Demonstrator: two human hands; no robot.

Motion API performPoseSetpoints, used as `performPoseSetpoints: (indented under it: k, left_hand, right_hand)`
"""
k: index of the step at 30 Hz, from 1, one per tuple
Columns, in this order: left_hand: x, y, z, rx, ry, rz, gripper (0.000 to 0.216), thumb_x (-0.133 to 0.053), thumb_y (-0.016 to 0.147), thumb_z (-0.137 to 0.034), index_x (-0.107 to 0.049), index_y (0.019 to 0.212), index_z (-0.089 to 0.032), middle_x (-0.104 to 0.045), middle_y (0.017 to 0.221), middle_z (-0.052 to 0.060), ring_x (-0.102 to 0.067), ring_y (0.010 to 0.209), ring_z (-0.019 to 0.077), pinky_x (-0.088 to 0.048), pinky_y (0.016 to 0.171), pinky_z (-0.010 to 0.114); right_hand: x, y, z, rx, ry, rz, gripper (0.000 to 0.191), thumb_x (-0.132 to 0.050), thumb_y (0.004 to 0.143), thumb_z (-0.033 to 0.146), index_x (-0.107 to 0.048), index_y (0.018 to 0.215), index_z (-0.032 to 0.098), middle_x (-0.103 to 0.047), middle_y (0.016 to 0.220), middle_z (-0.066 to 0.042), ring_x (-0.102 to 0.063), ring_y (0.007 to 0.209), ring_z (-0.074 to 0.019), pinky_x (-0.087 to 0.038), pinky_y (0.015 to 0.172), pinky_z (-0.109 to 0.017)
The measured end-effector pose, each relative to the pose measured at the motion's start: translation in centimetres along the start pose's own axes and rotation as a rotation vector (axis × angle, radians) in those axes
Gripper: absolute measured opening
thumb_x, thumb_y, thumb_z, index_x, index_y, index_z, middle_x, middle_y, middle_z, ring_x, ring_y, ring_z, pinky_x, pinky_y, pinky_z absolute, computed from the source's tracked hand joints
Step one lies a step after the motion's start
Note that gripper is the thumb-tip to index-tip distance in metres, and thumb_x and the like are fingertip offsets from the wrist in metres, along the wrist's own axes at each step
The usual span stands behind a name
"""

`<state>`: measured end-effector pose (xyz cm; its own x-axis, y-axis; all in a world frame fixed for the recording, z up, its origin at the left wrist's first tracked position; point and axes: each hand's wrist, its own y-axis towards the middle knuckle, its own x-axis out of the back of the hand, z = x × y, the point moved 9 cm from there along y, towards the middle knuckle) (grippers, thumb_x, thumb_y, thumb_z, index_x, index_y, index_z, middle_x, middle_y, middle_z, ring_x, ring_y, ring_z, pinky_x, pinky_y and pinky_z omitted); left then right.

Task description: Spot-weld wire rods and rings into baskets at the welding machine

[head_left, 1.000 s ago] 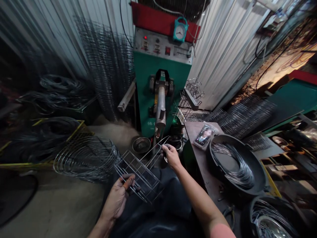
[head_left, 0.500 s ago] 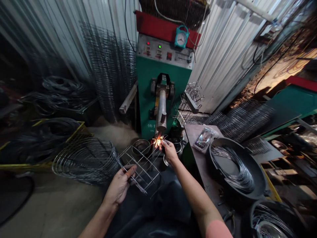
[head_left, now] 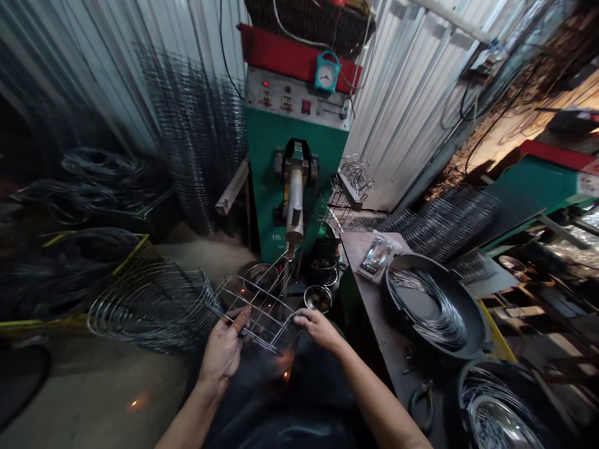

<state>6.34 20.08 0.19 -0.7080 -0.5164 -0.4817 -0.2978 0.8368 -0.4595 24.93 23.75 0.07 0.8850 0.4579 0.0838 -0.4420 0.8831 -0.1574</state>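
I hold a wire grid rack (head_left: 255, 305) flat in front of me, under the electrode arm (head_left: 294, 209) of a green spot-welding machine (head_left: 292, 143). My left hand (head_left: 223, 349) pinches the rack's near left edge, thumb on top. My right hand (head_left: 318, 325) grips a wire at the rack's near right corner, fingers curled. Small sparks glow on my dark apron (head_left: 285, 374) and on the floor to the left.
A pile of finished wire racks (head_left: 150, 305) lies on the floor at left. Small metal bowls (head_left: 318, 298) sit under the machine. At right a table (head_left: 369, 299) carries a phone (head_left: 374, 257) and black pans of wire rings (head_left: 428, 305). Wire coils fill the left corner.
The weld flash at the electrode has gone out; only scattered sparks remain. My right hand has come back from the electrode to the rack's near right corner, and the rack has shifted.
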Motion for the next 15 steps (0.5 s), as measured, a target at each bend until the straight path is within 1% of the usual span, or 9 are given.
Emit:
performPoseSetpoints:
  k: [3,5,8,11,13,15]
  left_hand:
    - [0.2,0.1,-0.2,-0.004,-0.007,-0.019,0.032,-0.079,0.047,-0.022,-0.060,0.071,-0.016,-0.054,0.063,-0.005,-0.049,0.056,0.0086,-0.050,0.054,0.024]
    - [0.0,0.1,-0.3,0.001,-0.003,-0.001,0.030,-0.078,0.050,-0.021,-0.060,0.073,-0.016,-0.055,0.063,-0.005,-0.049,0.055,0.0090,-0.051,0.053,0.025]
    - [-0.1,0.3,-0.5,0.022,0.020,0.016,0.030,-0.079,0.049,-0.021,-0.061,0.073,-0.015,-0.054,0.060,-0.005,-0.049,0.054,0.0099,-0.051,0.051,0.026]
    - [0.6,1.0,-0.7,0.044,0.049,-0.020,0.028,-0.078,0.049,-0.018,-0.061,0.070,-0.016,-0.054,0.060,-0.005,-0.049,0.053,0.0084,-0.051,0.054,0.024]
    - [1.1,1.5,-0.7,0.050,0.095,-0.013,0.026,-0.077,0.050,-0.020,-0.062,0.071,-0.018,-0.057,0.065,-0.004,-0.052,0.055,0.0084,-0.051,0.058,0.024]
    - [1.8,1.6,-0.9,0.007,0.219,0.035,0.027,-0.076,0.055,-0.030,-0.063,0.076,-0.020,-0.061,0.072,-0.001,-0.057,0.060,0.0119,-0.052,0.062,0.026]
  right_hand:
    - [-0.3,0.2,0.1,0.011,0.006,-0.020,0.038,-0.059,0.071,0.057,-0.063,0.073,0.019,-0.057,0.065,0.002,-0.050,0.063,-0.0127,-0.039,0.064,-0.026]
    - [-0.3,0.5,0.2,0.026,0.007,-0.025,0.039,-0.058,0.072,0.057,-0.063,0.075,0.018,-0.056,0.065,0.002,-0.049,0.062,-0.0122,-0.038,0.063,-0.025]
    - [-0.7,0.8,0.0,0.050,0.047,-0.012,0.039,-0.055,0.074,0.057,-0.063,0.078,0.019,-0.055,0.067,0.002,-0.048,0.064,-0.0122,-0.037,0.064,-0.025]
    - [-1.4,0.7,-0.4,0.085,0.070,-0.023,0.039,-0.054,0.074,0.058,-0.062,0.080,0.020,-0.055,0.069,0.002,-0.048,0.066,-0.0128,-0.037,0.067,-0.025]
    - [-2.1,0.0,-0.2,0.137,0.048,-0.061,0.038,-0.051,0.077,0.056,-0.062,0.082,0.020,-0.055,0.072,0.001,-0.049,0.069,-0.0136,-0.037,0.068,-0.026]
    - [-2.8,-1.2,0.5,0.197,0.004,-0.104,0.037,-0.047,0.080,0.055,-0.061,0.080,0.021,-0.055,0.073,0.001,-0.049,0.070,-0.0142,-0.038,0.069,-0.026]
